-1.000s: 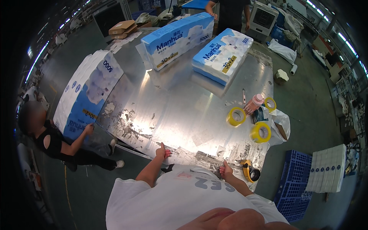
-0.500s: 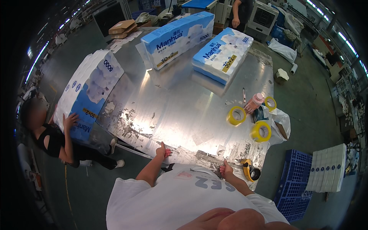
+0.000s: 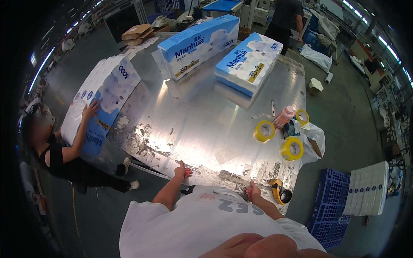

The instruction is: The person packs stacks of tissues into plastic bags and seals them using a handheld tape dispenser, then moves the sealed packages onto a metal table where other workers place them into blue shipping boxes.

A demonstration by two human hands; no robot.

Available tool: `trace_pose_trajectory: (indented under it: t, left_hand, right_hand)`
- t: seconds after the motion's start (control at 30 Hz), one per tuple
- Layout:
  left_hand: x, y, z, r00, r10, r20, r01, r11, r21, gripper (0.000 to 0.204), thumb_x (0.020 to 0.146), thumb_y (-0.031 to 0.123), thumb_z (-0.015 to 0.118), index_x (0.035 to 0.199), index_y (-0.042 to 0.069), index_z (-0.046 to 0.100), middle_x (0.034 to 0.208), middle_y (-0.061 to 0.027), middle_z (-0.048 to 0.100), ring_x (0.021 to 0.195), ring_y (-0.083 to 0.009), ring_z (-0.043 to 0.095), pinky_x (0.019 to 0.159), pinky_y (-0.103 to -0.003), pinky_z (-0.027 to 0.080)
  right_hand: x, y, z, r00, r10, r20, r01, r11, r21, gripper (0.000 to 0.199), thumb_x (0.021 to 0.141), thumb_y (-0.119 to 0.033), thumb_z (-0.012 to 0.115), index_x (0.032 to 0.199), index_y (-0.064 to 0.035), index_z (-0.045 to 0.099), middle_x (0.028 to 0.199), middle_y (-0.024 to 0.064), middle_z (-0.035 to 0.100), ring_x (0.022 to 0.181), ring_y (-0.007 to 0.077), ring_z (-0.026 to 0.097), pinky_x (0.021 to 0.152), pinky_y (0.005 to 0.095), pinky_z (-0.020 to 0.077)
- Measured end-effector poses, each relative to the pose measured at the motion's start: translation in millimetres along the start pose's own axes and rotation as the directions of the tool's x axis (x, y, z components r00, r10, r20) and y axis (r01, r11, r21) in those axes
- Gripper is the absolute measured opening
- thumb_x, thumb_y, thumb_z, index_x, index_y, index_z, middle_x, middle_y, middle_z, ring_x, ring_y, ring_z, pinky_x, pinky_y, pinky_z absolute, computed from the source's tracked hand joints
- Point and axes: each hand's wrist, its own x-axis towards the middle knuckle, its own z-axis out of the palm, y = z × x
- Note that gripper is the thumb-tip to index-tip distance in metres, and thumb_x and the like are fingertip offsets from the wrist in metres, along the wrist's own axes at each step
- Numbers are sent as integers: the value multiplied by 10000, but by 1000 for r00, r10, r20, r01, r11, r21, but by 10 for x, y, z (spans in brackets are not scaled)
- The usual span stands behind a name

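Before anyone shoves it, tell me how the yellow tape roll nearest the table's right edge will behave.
The yellow tape roll lies flat on its side, so a push should slide it over the smooth metal table rather than roll it. It looks light and rigid, probably easy to lift through its open core. It sits close to the edge, so a hard shove might send it off.

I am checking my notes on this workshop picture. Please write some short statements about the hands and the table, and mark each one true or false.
1. Both hands, left hand and right hand, rest on the near edge of the metal table. True.
2. The right hand holds a yellow tape roll. False: the rolls lie apart from it.
3. Two blue packs lie on the table's far side. True.
4. The pink bottle stands by the left hand. False: it stands between the tape rolls, on the right.
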Motion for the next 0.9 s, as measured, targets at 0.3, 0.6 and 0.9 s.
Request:
trace_pose_trajectory:
  t: [0.3,0.6,0.9]
  left_hand:
    - [-29,31,10,1000,-17,9,17,1000,-1,711,763,671,257,702,56,607,610,-37,613,372,-95,454,314,-216,306]
    - [10,28,9,1000,-15,-5,15,1000,6,713,765,669,258,713,47,604,601,-41,609,370,-97,458,308,-215,300]
    - [16,24,1,1000,12,-1,-12,1000,-23,732,784,639,271,694,-10,597,589,-97,608,361,-142,496,307,-222,324]
  right_hand:
    - [-11,-6,5,1000,-4,-6,4,1000,-1,543,671,-605,554,617,-65,581,491,21,520,367,129,418,357,253,303]
    - [-34,-26,12,1000,-9,-15,9,1000,-15,541,677,-604,547,621,-68,586,497,17,522,372,128,414,365,260,302]
    - [-32,-21,2,1000,-14,-6,14,1000,-4,533,687,-591,549,618,-64,582,493,17,517,374,128,424,360,246,316]
